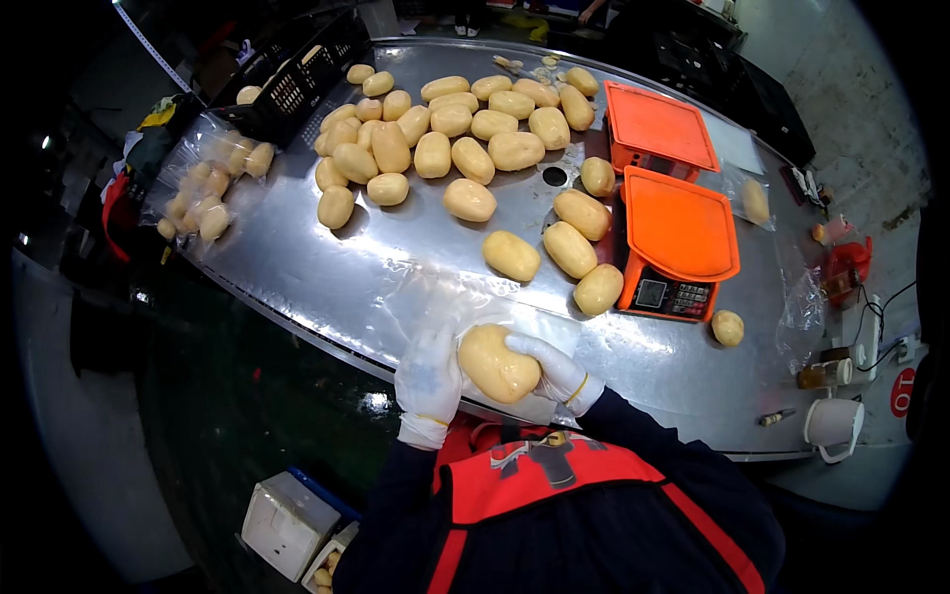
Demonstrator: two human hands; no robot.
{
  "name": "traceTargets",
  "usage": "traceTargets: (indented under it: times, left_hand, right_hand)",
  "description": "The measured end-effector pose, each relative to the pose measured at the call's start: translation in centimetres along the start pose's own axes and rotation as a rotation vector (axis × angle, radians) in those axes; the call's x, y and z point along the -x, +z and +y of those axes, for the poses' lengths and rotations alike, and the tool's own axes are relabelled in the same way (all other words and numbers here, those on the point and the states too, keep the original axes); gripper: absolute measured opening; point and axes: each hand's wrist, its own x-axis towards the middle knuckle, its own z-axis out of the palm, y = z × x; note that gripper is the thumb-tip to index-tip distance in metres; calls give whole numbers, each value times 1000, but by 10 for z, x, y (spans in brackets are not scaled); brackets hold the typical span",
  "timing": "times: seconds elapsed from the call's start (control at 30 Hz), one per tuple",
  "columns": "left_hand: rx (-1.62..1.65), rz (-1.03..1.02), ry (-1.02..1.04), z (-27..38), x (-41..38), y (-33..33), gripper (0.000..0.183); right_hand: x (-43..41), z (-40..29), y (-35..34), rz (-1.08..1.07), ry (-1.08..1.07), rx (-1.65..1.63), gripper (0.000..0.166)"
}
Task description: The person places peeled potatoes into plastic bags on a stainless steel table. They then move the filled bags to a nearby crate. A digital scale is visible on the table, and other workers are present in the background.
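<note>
A large peeled potato (499,364) is in my gloved right hand (553,369), with the thumb over its top. It is above the table's near edge. Left of the potato, and close against it, is my gloved left hand (430,379); its fingers reach into the folds of a clear plastic bag (445,304) and are partly hidden by the film. The bag spreads forward over the stainless steel table (297,275). Beyond it lies a loose peeled potato (511,256).
Many peeled potatoes (432,154) cover the far middle. Two orange scales (681,223) stand at right, one behind the other. Bagged potatoes (211,189) and a black crate (297,89) are at left. A white pitcher (833,427) and a knife (777,417) are near the right end.
</note>
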Motion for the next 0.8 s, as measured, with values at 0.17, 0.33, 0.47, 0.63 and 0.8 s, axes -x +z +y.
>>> traceTargets:
  times: [0.17, 0.33, 0.47, 0.63, 0.8]
  left_hand:
    - [1, 82, 76, 15, 5, 7, 48]
    - [-58, -61, 41, 36, 10, 3, 55]
    - [-168, -118, 68, 51, 26, 14, 59]
    - [-191, -151, 96, 43, 29, 10, 62]
    - [-111, -78, 172, 40, 18, 6, 63]
  right_hand:
    - [6, -12, -6, 57, -59, 515, 65]
    - [2, -6, -18, 238, -125, 655, 69]
    - [-4, 12, -35, 174, -136, 195, 71]
    - [9, 23, -37, -63, -240, 227, 83]
    - [11, 5, -17, 50, -165, 448, 73]
